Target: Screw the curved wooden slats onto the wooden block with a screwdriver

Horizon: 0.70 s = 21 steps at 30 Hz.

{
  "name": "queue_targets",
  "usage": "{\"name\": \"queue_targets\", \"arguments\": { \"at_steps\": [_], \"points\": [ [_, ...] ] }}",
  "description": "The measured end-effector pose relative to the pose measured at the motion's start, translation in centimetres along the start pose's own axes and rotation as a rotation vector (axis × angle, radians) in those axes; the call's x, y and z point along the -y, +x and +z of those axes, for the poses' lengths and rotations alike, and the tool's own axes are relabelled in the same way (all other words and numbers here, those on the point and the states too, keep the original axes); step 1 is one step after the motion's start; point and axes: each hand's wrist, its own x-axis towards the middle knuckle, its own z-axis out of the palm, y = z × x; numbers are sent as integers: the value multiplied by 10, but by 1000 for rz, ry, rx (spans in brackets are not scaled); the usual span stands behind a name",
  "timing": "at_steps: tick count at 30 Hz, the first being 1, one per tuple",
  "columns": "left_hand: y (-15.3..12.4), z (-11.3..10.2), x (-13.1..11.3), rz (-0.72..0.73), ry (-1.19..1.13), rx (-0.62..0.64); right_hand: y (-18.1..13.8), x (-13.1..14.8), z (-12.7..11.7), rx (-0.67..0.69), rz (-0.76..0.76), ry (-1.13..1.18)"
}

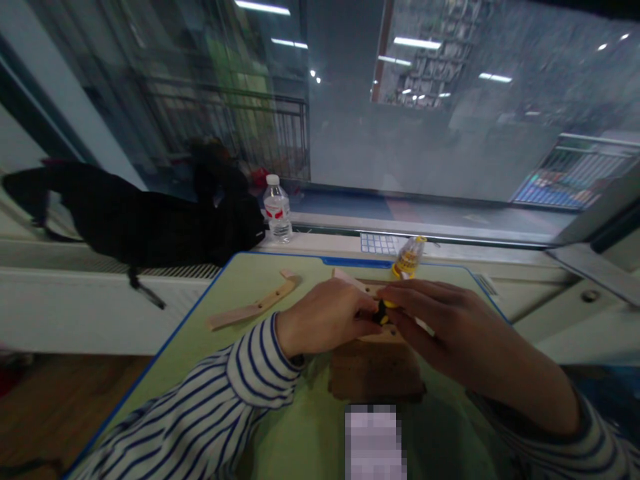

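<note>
Both hands meet over a wooden assembly [377, 370] on the table. My right hand [450, 323] pinches a small black-and-yellow object [384, 312], which looks like a stubby tool handle; most of it is hidden by the fingers. My left hand [333, 317] is closed beside it, thumb and fingertips at the black part and over the wood. What it grips is not clear. Pale wood strips with holes show behind the fingers. A separate angled wooden piece [257, 307] with holes lies left of my left hand.
A glue bottle [409, 259] with a yellow cap and base stands at the table's far edge. The green table [200, 360] has a blue rim. Behind it, a water bottle [278, 212] and a black bag [150, 223] rest on the windowsill. A pixelated pale rectangle [375, 443] appears in front.
</note>
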Motion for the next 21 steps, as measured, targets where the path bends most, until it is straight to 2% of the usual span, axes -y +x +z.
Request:
{"name": "queue_targets", "arguments": {
  "at_steps": [10, 21],
  "points": [
    [-1, 1, -1, 1, 47, -32, -1, 0, 0, 5, 16, 28],
    [1, -1, 0, -5, -3, 12, 0, 2, 0, 25, 18, -14]
  ]
}}
